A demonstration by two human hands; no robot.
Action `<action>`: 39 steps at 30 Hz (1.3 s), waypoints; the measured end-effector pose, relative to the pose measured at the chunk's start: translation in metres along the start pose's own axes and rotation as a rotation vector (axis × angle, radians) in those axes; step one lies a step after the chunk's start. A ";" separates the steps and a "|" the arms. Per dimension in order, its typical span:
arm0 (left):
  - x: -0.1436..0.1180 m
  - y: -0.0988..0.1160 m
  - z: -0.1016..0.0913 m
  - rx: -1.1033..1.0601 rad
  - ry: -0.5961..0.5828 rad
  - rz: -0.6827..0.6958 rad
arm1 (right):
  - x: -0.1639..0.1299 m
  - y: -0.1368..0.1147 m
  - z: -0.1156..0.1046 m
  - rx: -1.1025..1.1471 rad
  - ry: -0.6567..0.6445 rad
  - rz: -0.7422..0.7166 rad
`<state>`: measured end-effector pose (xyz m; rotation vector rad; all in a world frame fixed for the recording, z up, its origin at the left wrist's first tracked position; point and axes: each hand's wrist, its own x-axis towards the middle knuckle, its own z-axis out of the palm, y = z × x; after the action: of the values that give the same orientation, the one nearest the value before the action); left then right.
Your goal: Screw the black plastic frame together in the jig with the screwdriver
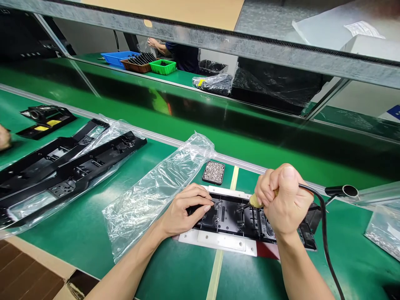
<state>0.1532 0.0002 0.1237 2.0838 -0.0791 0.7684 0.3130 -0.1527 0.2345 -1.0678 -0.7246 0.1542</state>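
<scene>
A long black plastic housing [223,214] lies in a white fixture [218,241] on the green bench. My right hand [286,198] is wrapped round a soldering iron [256,201] with a yellowish grip and a black cord. Its tip points down into the housing's middle. Over the housing's left end is my left hand [187,208], thumb and forefinger drawn together; anything between them is too small to make out. Just behind the fixture sits a small black tray [213,172] filled with tiny metal pieces.
A clear plastic bag [156,196] lies left of the fixture, beyond it bagged black housings [78,175]. A metal tube holder [343,191] stands at right, near a bag of small parts [386,229]. Another person's hand [4,137] shows at far left. A galvanized shelf beam [200,39] crosses above.
</scene>
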 end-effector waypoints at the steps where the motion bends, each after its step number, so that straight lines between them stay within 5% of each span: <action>1: 0.000 0.000 0.000 0.002 0.000 -0.003 | 0.000 0.000 0.000 -0.003 -0.002 -0.001; 39: 0.000 0.001 0.002 -0.004 0.015 0.005 | -0.002 0.003 -0.002 -0.022 -0.005 0.003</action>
<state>0.1535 -0.0017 0.1232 2.0739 -0.0774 0.7864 0.3132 -0.1538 0.2304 -1.0900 -0.7310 0.1518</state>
